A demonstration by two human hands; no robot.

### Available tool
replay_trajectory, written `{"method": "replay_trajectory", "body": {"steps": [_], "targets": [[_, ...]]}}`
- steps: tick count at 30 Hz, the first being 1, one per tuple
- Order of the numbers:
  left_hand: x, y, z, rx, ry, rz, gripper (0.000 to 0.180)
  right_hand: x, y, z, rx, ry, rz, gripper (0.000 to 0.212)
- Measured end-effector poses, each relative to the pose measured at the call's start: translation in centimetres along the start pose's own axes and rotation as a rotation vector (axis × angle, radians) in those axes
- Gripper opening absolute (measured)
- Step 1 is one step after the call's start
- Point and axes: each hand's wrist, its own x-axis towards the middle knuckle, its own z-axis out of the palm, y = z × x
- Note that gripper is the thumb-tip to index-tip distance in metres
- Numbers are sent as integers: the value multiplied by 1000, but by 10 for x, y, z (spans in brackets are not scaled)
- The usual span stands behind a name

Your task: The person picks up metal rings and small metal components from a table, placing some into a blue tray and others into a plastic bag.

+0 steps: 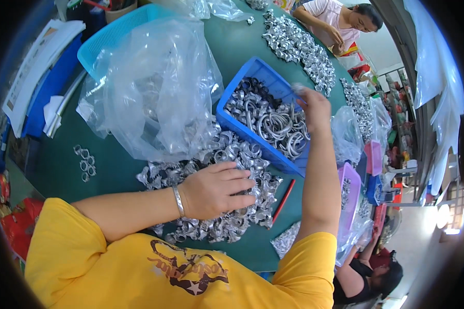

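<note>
My left hand (219, 190), with a bangle on its wrist, lies flat with fingers stretched over a heap of silvery ring-shaped metal pieces (232, 226). Over the far right rim of a blue plastic basket (265, 141), my right hand (316, 109) has its fingers drawn together. At its fingertips shows a small shiny metal piece (297, 87), blurred, so its exact shape cannot be made out. Inside the basket are curved silvery metal tubes (278, 123), and darker rings (258, 87) toward its far side.
A clear plastic bag (154, 92) covers part of a turquoise basket (116, 31). Several rings (86, 164) lie at the left; a red pen-like stick (284, 201) lies right of the heap. Other metal piles (299, 49) and a pink tray (349, 201) stand beyond. Two other people sit nearby.
</note>
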Motion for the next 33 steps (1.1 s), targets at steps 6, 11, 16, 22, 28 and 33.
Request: {"method": "replay_trajectory", "body": {"steps": [6, 11, 16, 22, 28, 33], "targets": [[-3, 0, 4, 40, 35, 6, 35, 16, -8, -18, -54, -33, 175, 17], [-3, -1, 3, -1, 41, 2, 27, -13, 3, 51, -1777, -30, -255, 15], [-2, -2, 3, 38, 35, 30, 35, -14, 14, 40, -1799, 8, -416, 12], [-2, -1, 2, -27, 66, 29, 26, -27, -20, -3, -894, 75, -321, 11], [2, -1, -14, -117, 16, -10, 46, -110, -70, 18, -400, -553, -140, 14], [-1, 1, -19, -56, 149, -241, 57, -114, -73, 32, -573, -777, -103, 16]]}}
